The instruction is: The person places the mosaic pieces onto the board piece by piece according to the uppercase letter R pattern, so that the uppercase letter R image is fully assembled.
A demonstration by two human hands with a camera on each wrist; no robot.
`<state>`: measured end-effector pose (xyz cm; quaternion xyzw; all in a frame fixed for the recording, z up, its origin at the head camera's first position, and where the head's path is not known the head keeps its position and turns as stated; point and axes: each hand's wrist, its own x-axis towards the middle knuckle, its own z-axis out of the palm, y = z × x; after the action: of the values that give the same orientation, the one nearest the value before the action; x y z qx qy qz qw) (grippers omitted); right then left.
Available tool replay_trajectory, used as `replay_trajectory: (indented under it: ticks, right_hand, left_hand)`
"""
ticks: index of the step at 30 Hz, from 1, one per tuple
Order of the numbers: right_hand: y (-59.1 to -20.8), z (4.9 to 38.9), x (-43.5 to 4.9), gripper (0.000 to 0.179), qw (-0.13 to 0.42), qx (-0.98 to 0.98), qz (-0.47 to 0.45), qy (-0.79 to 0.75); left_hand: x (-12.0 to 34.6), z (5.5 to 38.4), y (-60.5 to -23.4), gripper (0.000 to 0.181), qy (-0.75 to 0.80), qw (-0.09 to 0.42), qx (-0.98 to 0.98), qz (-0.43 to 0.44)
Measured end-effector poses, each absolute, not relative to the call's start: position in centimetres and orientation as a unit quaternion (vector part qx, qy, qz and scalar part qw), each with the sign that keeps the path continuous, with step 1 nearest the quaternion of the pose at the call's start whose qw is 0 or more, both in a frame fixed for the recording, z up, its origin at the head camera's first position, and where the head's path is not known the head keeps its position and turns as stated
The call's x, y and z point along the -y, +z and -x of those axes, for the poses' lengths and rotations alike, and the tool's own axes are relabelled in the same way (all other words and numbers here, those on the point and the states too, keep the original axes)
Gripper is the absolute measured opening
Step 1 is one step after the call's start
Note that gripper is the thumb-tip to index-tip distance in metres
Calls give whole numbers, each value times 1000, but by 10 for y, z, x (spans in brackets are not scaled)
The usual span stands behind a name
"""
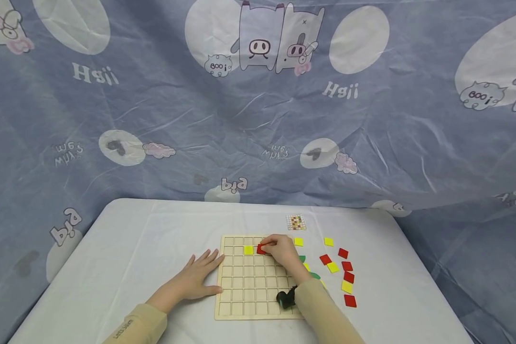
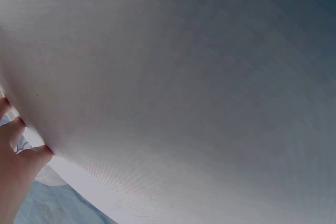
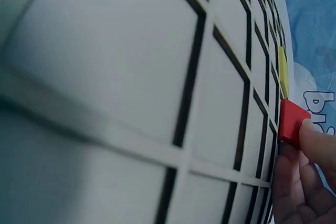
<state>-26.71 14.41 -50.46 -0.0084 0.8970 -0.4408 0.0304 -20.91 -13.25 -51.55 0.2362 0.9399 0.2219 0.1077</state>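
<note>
A wooden grid board (image 1: 237, 309) lies on the white table. One yellow square tile (image 1: 248, 250) sits in a cell of its second row from the top. Just right of that tile, my right hand (image 1: 281, 249) pinches a red square tile (image 1: 261, 249) between thumb and fingers. The right wrist view shows the red tile (image 3: 294, 121) tilted at the board, beside the yellow tile (image 3: 283, 72). My left hand (image 1: 198, 278) rests with fingers spread on the table, its fingertips and thumb touching the board's left edge.
Loose red tiles (image 1: 350, 300) and yellow tiles (image 1: 328, 241) lie scattered right of the board. Green pieces (image 1: 315, 275) show partly behind my right forearm. A small printed pattern card (image 1: 295, 222) lies beyond the board. A black wrist camera (image 1: 286, 298) is at my right sleeve.
</note>
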Motion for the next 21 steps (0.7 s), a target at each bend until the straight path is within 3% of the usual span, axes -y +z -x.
replay_trajectory:
  ticks: [21]
  right_hand:
    - [-504,263,-131,10,-8,-932,68,-357]
  left_hand:
    - [131,209,-515,90,229,110,-938,-237]
